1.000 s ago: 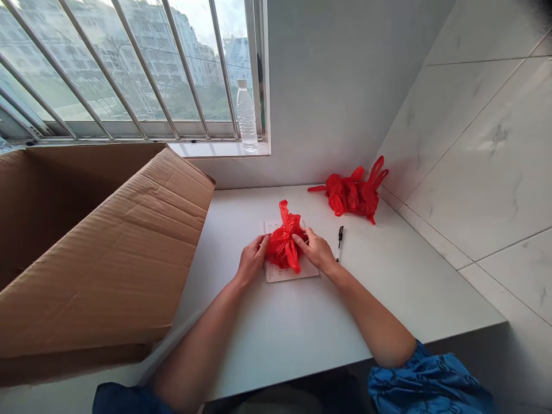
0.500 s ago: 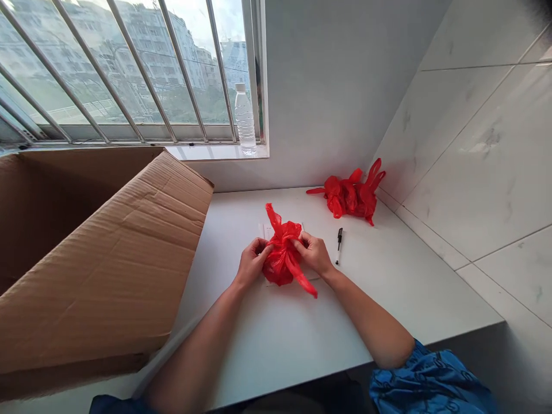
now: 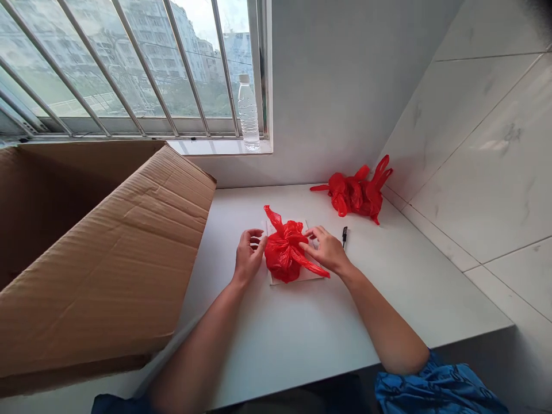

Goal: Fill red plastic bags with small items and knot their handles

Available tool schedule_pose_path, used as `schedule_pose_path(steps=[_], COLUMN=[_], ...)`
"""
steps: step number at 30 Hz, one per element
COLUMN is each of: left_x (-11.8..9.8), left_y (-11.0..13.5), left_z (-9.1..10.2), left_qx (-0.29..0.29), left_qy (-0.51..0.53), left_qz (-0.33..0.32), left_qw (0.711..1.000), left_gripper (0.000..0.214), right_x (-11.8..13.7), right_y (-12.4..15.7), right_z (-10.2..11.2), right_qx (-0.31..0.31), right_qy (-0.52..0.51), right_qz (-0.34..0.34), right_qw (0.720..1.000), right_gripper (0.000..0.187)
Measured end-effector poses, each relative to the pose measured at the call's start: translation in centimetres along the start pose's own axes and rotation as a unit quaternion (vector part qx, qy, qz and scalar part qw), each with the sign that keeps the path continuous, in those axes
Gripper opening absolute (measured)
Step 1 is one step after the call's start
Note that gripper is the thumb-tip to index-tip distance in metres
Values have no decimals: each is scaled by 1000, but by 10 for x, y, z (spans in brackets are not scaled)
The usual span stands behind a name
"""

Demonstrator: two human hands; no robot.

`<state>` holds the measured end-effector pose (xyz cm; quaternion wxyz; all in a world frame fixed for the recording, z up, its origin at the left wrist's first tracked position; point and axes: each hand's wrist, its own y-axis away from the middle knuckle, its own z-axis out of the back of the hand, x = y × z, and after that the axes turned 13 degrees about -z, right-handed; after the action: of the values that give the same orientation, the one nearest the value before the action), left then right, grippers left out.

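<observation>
A small knotted red plastic bag (image 3: 282, 256) sits on a white sheet of paper (image 3: 302, 279) in the middle of the white table (image 3: 302, 333). My left hand (image 3: 247, 257) is just left of the bag, its fingers loosely curled and apart, with only the thumb side near the plastic. My right hand (image 3: 328, 250) rests on the bag's right side with its fingertips at the knot. One loose red handle strip runs out from under its thumb toward me.
A black pen (image 3: 344, 234) lies just right of my right hand. More tied red bags (image 3: 357, 192) lie heaped at the back right by the tiled wall. A large open cardboard box (image 3: 107, 253) fills the left side. A water bottle (image 3: 249, 112) stands on the window sill.
My left hand has let go of the bag and drawn slightly left. The bag has settled back onto the paper, and the loose handle strip has swung right under my right hand.
</observation>
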<state>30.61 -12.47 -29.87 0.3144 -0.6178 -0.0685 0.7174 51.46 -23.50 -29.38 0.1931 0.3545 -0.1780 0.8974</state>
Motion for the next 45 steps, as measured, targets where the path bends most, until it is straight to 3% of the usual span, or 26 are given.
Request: schedule_pose_path(steps=[3,6,8,13,19,25,27,30,32,36,39,43,45], left_x=[-12,-16,-14,-10,-17,-21,-21,-21,-19,-13,-14,-20,-22], left_y=[5,11,14,12,5,2,2,4,8,17,20,17,15], left_z=[-2,-9,-14,-15,-3,7,8,6,1,-11,-14,-9,-6], left_qx=[36,118,146,169,191,222,200,124,128,252,277,278,264], left_qy=[-131,-226,-263,-258,-270,-259,-245,-213,-210,-304,-367,-377,-359], left_qz=[-119,-171,-171,-193,-232,-232,-220,-149,-115,-135,-135,-135,-129], left_qw=[983,952,938,932,915,911,923,958,962,909,878,873,886], left_gripper=[20,19,20,11,16,17,18,26,33,37,42,42,40], right_x=[4,8,9,10,11,8,6,4,4,6,3,-3,-2], right_y=[-2,-6,-6,0,1,-1,-2,-2,0,5,6,4,3], right_z=[-8,-22,-28,-19,-13,-13,-9,-5,-8,-28,-40,-30,-16], right_qx=[-58,-7,20,-10,-52,-82,-95,-126,-111,8,49,79,56], right_qy=[-25,11,46,12,-38,-38,-27,-28,-7,111,178,199,179], right_qz=[74,116,108,75,21,-10,-12,-11,2,15,-3,-11,11], right_qw=[995,993,993,997,998,996,995,992,994,994,983,977,982], right_gripper=[43,41,37,18,22,21,18,21,30,35,43,49,48])
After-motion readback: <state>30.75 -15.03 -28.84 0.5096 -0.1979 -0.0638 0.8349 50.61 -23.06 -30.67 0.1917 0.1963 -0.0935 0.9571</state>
